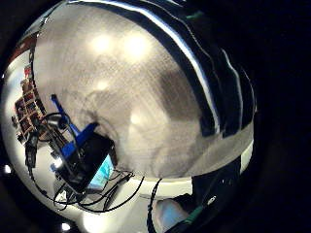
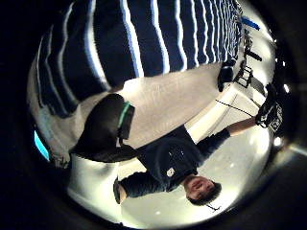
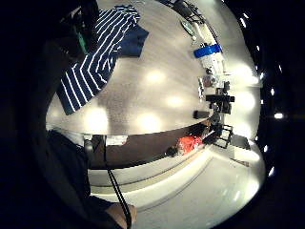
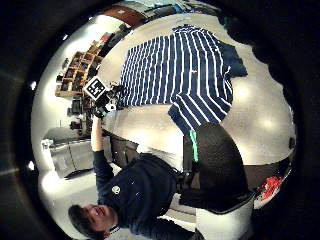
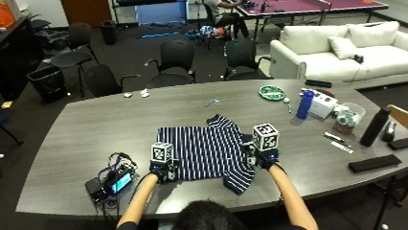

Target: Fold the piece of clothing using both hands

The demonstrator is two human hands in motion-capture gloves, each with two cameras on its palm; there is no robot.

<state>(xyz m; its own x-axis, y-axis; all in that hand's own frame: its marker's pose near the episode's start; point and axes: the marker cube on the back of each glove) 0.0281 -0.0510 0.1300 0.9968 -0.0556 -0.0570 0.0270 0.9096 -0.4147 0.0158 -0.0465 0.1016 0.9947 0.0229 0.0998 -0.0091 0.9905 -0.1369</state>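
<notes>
A navy shirt with white stripes (image 5: pixel 201 151) lies spread flat on the grey table (image 5: pixel 127 120), one sleeve pointing towards the near edge. My left hand (image 5: pixel 163 171) hovers at the shirt's near left corner and holds no cloth; its palm views show the striped cloth (image 2: pixel 144 38) and its edge (image 1: pixel 214 87) close by. My right hand (image 5: pixel 265 159) is raised above the shirt's near right side, beside the sleeve, and holds nothing. From up there its thumb side view takes in the whole shirt (image 4: pixel 175 70) and my left hand (image 4: pixel 102 107).
A black device with a lit screen and cables (image 5: pixel 111 182) sits near the table edge left of my left hand. Far right stand a blue bottle (image 5: pixel 305 104), a black bottle (image 5: pixel 374 127), a green plate (image 5: pixel 272 92) and a black case (image 5: pixel 374 163).
</notes>
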